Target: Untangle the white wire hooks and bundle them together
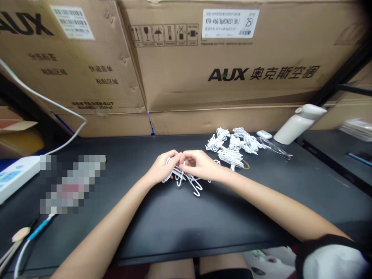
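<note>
My left hand (pixel 163 167) is closed around a small bunch of white hooks, whose curved ends poke out below and beside the fingers. Thumb and fingers of my right hand (pixel 198 164) are pinched together at the bunch, touching one white hook near the left fingertips. Loose white hooks (pixel 196 188) lie on the black tabletop (pixel 174 224) just under both hands, partly covered by the right one. To the right, several tied bundles of white hooks (pixel 231 157) form a heap, and a thin yellow loop (pixel 246 165) shows at the nearest bundle.
Behind the heap are a small white case (pixel 264 135), eyeglasses (pixel 276 149) and a tilted white bottle (pixel 299 124). Large cardboard boxes (pixel 186 85) wall off the back. On the left are a white power strip (pixel 17 176), a cable (pixel 62 104) and a blurred-out device (pixel 72 188).
</note>
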Available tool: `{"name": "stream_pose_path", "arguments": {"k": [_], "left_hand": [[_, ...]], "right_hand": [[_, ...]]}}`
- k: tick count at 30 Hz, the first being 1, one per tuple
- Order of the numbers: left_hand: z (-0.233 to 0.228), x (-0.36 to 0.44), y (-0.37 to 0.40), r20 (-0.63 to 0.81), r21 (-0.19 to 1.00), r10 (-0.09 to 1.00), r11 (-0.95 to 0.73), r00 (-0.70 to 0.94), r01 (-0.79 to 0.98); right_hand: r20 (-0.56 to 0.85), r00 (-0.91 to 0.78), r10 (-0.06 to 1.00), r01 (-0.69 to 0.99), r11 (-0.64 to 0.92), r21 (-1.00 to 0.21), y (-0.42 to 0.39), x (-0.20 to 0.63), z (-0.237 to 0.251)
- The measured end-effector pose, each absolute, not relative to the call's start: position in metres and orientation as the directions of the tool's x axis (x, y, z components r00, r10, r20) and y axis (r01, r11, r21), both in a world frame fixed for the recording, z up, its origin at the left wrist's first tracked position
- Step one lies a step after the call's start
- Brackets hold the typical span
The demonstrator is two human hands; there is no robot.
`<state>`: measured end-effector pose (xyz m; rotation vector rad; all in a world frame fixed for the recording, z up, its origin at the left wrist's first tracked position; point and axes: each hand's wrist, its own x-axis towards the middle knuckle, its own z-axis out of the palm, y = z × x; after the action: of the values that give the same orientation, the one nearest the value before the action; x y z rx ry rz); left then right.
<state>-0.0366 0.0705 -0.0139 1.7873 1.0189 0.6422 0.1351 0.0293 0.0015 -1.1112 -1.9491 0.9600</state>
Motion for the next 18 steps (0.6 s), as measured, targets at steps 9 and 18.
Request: {"name": "stream_pose_path", "arguments": {"k": [9, 18], "left_hand": [[-0.0132, -0.0368, 0.0706, 0.003, 0.904, 0.848, -0.229, 0.530, 0.361], [-0.0131, -0.0374, 0.0706, 0.009, 0.897, 0.843, -0.244, 0.537, 0.367]], "right_hand": [[0.191, -0.449, 0.873, 0.424, 0.396, -0.814, 0.0270, 0.1347, 0.0022], [0.184, -0.443, 0.877, 0.427, 0.387, -0.817, 0.0262, 0.1338, 0.0034]]}}
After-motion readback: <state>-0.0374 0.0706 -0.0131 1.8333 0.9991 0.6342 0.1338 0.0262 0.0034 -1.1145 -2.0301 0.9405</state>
